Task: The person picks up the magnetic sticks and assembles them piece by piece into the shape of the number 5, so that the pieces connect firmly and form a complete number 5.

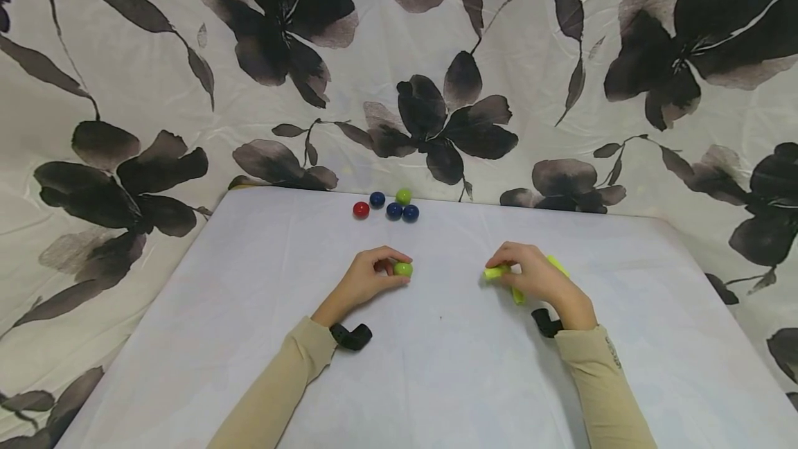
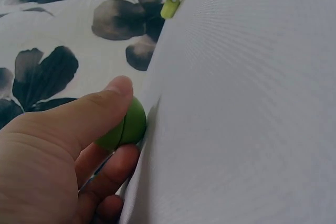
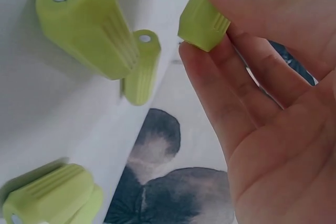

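My left hand [image 1: 364, 276] pinches a green ball [image 1: 403, 269] between thumb and fingers, low over the white tabletop. In the left wrist view the thumb lies across part of that ball [image 2: 135, 121]. To the right, my right hand [image 1: 533, 276] holds a short yellow-green magnetic stick [image 1: 495, 273] by thumb and fingertips. The right wrist view shows this ribbed stick [image 3: 207, 22] with its far end cut off by the frame. Several like sticks lie near that hand, among them one stick [image 3: 86, 27] with a round silver end and a smaller one [image 3: 142, 69] behind it.
At the table's back edge sit a red ball [image 1: 361, 210], several blue balls [image 1: 394, 211] and another green ball [image 1: 403, 196]. Behind the white table [image 1: 436, 380] hangs a flowered cloth [image 1: 349, 82]. A black wrist device [image 1: 352, 337] is on each arm.
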Demonstrator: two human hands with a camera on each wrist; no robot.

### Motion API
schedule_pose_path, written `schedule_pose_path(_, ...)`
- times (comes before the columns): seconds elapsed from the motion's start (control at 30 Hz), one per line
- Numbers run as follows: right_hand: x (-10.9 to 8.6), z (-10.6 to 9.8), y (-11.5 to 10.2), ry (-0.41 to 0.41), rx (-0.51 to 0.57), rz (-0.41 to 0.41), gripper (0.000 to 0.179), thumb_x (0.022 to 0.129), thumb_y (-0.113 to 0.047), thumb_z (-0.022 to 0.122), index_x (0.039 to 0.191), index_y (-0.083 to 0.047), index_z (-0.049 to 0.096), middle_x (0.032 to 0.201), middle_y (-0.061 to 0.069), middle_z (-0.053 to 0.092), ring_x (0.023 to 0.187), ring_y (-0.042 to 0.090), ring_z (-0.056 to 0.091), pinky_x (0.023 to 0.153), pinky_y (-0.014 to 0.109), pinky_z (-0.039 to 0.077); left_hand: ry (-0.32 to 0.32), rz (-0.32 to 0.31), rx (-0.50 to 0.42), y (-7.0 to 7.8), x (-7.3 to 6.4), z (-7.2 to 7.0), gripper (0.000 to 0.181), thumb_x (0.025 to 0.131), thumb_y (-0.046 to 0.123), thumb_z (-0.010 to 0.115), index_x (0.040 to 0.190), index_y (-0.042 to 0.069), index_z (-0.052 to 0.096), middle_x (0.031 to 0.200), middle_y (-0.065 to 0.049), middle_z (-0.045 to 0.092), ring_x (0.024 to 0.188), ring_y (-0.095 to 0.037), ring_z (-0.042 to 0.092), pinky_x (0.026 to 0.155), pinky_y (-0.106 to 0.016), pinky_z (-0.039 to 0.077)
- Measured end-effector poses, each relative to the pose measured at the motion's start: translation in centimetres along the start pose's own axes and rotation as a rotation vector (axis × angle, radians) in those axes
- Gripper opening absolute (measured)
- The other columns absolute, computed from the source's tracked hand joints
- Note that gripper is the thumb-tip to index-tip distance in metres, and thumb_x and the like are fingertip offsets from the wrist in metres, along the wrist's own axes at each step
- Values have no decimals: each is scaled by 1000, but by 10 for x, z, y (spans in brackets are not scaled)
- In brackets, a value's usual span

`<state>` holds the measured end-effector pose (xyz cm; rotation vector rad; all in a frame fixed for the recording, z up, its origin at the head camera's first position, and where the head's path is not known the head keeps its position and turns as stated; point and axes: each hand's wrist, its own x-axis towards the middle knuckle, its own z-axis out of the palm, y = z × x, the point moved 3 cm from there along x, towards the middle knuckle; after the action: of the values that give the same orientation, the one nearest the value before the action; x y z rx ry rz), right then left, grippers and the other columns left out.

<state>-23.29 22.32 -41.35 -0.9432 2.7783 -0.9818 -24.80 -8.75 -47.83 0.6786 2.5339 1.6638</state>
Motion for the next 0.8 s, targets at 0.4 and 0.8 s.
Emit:
schedule_pose_path(0.4, 1, -4, -5, 25, 18, -3, 30, 81, 16, 68, 104, -1, 72, 101, 6, 67, 95, 26, 64, 86, 45, 54, -33, 36, -19, 7, -2, 10, 32, 81, 15, 84, 111, 15, 75, 94, 4, 68, 81, -17, 57, 72, -26, 46)
schedule_pose_path(0.8, 3, -5, -11, 50, 21, -6, 31, 81, 16, 70, 106, -1, 72, 103, 7, 67, 96, 27, 64, 86, 44, 54, -31, 15, -53, 13, -1, 18, 33, 85, 14, 80, 117, 13, 72, 103, 3, 69, 85, -16, 61, 76, -27, 51)
